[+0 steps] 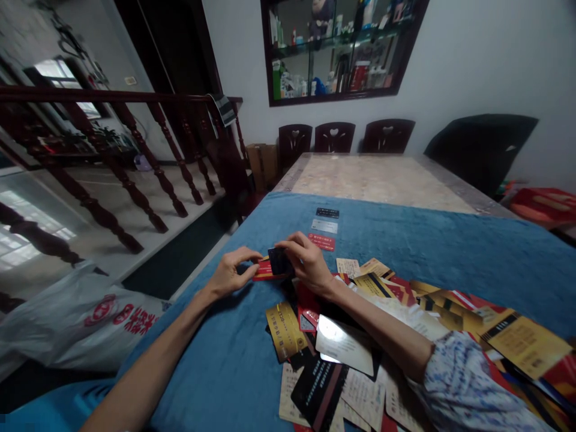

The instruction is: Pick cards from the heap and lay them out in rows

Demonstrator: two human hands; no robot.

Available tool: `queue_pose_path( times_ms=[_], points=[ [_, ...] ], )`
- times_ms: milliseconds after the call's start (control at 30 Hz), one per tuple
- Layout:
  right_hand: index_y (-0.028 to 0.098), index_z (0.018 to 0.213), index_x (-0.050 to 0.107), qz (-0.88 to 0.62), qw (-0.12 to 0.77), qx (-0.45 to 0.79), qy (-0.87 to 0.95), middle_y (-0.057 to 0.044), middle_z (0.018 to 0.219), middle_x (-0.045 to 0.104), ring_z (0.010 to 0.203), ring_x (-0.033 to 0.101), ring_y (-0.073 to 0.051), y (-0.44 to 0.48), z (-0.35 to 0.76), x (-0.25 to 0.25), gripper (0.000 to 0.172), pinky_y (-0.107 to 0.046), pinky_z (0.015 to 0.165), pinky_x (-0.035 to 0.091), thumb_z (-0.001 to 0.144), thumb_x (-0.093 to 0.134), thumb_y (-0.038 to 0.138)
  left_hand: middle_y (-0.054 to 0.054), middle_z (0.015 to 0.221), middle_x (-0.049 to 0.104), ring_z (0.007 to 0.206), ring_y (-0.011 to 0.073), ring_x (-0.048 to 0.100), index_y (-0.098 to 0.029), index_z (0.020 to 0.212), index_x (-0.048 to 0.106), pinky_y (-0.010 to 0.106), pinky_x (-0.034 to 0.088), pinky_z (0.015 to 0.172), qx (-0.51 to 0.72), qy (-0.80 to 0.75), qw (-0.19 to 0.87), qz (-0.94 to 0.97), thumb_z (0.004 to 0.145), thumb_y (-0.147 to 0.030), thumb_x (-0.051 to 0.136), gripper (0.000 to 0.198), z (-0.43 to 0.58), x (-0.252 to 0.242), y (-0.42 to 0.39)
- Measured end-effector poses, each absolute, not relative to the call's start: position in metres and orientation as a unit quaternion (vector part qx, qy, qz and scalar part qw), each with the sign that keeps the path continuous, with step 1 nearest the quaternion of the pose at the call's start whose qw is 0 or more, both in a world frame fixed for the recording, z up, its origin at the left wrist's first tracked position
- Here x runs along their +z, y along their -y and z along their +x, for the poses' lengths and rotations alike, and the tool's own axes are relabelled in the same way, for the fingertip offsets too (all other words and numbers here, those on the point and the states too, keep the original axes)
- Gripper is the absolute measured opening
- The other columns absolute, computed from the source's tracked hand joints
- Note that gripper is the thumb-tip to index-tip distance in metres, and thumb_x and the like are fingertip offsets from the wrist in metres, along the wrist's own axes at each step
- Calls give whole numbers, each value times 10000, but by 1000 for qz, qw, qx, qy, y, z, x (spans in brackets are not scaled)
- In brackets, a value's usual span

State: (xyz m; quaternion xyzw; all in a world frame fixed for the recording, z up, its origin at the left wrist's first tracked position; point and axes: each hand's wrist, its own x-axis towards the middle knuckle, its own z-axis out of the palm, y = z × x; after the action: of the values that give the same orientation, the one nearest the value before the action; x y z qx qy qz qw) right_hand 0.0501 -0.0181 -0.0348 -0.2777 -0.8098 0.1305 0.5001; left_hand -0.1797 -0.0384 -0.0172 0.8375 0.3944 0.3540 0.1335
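With the dark card as the centre of my dial, a row of three cards runs up toward one o'clock, black, pale and red, each set apart from the next, probably so that every face stays readable. The loose pile sprawls from three round to six, overlapping, likely just heaped within reach of my right side. All of it lies on the blue cloth, which should keep thin cards from sliding.

My left hand, at nine o'clock, is half curled, thumb and fingertips pinching the left end of a red card, seemingly to steady it. My right hand, at three, pinches the dark card in bent fingers, overlapping the red one; whether they touch, I cannot tell.
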Motion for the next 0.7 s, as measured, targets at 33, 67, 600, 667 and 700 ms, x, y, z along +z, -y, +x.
queue_pose_path(
  times_ms=[33,67,600,667,700],
  points=[
    [191,1108,647,-266,496,113,819,-91,1011,601,896,596,-163,19,50,-35,313,-275,773,502,972,371,132,51,894,699,819,159,637,-163,1000,674,298,520,781,371,-399,128,829,869,-245,568,188,-177,-17,39],
    [193,1114,646,-258,489,99,827,-93,1025,609,903,601,-160,20,50,-35,325,-275,780,503,983,354,134,47,899,693,819,156,630,-166,1016,659,299,519,784,385,-402,122,821,868,-254,572,193,-173,-17,40],
    [185,1223,482,-291,421,140,848,-93,1040,643,867,629,-179,25,48,-48,342,-304,777,504,885,513,141,44,1037,705,883,162,652,-205,1208,629,323,569,811,401,-431,193,785,877,-234,544,343,-163,-33,43],
    [178,1245,475,-316,386,159,852,-97,1057,663,868,637,-186,25,50,-49,428,-303,776,498,827,557,130,56,1088,705,942,177,654,-207,1221,647,356,552,891,409,-441,183,778,881,-241,548,355,-166,-34,40],
    [174,1249,477,-327,369,167,854,-101,1070,668,870,640,-190,25,51,-50,461,-305,777,496,801,574,126,60,1093,704,954,182,653,-203,1208,660,363,546,906,420,-446,178,770,885,-250,549,344,-167,-35,38]
  ],
)
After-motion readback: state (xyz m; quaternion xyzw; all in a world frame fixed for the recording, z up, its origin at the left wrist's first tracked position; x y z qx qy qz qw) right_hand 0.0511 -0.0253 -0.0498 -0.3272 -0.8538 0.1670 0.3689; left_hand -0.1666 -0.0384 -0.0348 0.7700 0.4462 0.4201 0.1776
